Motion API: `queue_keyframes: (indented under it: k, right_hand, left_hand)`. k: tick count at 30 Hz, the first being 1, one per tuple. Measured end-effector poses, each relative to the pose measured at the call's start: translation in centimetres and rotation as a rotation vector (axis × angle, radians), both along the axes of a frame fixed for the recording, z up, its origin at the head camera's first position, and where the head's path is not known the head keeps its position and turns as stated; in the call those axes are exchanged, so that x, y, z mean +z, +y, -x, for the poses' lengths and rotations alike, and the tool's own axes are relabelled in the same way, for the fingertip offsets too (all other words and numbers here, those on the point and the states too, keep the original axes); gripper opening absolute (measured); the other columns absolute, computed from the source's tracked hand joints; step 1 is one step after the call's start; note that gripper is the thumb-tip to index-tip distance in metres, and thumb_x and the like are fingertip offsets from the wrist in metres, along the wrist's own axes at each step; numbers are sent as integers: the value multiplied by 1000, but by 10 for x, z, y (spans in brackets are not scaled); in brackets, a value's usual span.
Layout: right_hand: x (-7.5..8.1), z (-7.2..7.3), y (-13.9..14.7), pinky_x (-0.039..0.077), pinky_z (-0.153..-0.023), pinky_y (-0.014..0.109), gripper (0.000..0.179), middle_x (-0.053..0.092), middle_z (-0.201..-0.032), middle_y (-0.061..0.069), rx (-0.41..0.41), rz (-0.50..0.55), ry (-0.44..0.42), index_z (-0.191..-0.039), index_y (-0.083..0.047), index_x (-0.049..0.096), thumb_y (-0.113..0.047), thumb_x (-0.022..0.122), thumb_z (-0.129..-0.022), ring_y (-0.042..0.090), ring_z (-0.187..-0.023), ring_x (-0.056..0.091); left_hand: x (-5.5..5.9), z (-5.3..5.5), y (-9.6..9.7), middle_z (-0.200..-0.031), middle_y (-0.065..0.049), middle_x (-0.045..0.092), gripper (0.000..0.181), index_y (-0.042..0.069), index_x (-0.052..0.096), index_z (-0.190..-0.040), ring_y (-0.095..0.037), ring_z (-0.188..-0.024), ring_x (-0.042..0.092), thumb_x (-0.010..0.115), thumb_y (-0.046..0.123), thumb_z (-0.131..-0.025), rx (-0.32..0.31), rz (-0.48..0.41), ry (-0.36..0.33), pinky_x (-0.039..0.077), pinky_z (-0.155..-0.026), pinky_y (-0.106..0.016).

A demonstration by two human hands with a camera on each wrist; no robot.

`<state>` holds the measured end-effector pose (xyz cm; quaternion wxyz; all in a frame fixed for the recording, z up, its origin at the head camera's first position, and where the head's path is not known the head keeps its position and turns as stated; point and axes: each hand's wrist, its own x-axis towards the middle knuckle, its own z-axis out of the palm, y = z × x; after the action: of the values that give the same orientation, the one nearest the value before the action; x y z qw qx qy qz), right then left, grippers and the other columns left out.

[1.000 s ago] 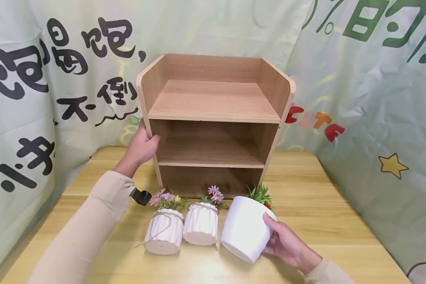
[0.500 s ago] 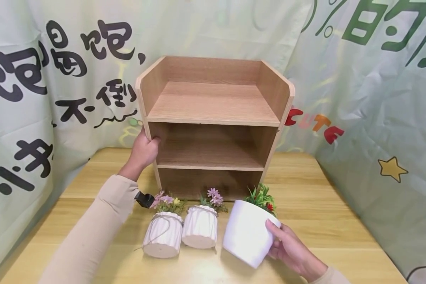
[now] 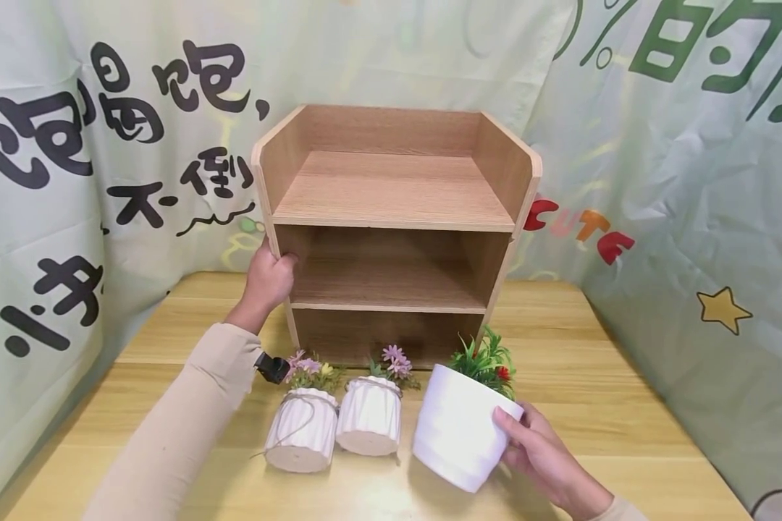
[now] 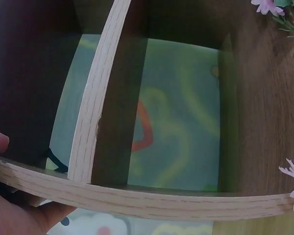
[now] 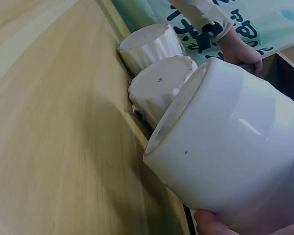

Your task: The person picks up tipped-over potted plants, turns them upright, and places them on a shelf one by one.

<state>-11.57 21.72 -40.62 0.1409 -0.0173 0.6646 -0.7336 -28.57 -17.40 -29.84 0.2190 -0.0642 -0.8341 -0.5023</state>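
My left hand (image 3: 268,278) grips the left side panel of a small wooden shelf (image 3: 391,189), thumb inside the panel. The left wrist view shows that panel's edge (image 4: 196,204) between thumb and fingers. My right hand (image 3: 550,459) holds a large white flowerpot (image 3: 463,430) by its right side, thumb near the rim. The pot leans, with its base towards me; green leaves and a red flower (image 3: 485,365) show behind its rim. To its left, two small white ribbed pots (image 3: 302,430) (image 3: 369,416), tied with string, lie with bases facing me and pink-purple flowers towards the shelf.
The wooden table (image 3: 625,434) carries everything. A printed fabric curtain (image 3: 678,195) surrounds it at the back and sides. A black strap device (image 3: 272,367) on my left wrist is close to the flowers of the leftmost pot.
My right hand has shifted the large pot slightly to the right and tilted it more, so more of its leaves show. My left hand stays on the shelf panel.
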Motion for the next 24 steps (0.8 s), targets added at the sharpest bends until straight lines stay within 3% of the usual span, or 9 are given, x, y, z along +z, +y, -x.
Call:
queue_keyframes:
  k: [7,18,24]
  right_hand:
    - [6,-4,-6,54,-79,34,66,40,-122,26,-142,-108,92,-139,13,16,-13,58,-95,22,-94,59]
    - [8,-4,-4,54,-76,31,64,44,-126,29,-167,-217,187,-140,11,23,-8,61,-92,16,-97,61]
    - [9,-4,-4,53,-78,26,74,42,-131,35,-174,-275,272,-143,13,20,-7,65,-88,35,-110,57]
  left_hand:
    - [-2,1,1,-127,-30,54,43,-6,47,-127,-41,-120,48,49,4,-85,10,-8,17,33,-104,-52]
    - [-3,-2,2,-121,-31,56,37,-7,48,-121,-40,-113,50,48,4,-86,25,-16,14,35,-101,-53]
    - [-2,-2,3,-123,-31,55,39,-7,48,-123,-41,-115,50,48,4,-86,23,-20,20,35,-103,-52]
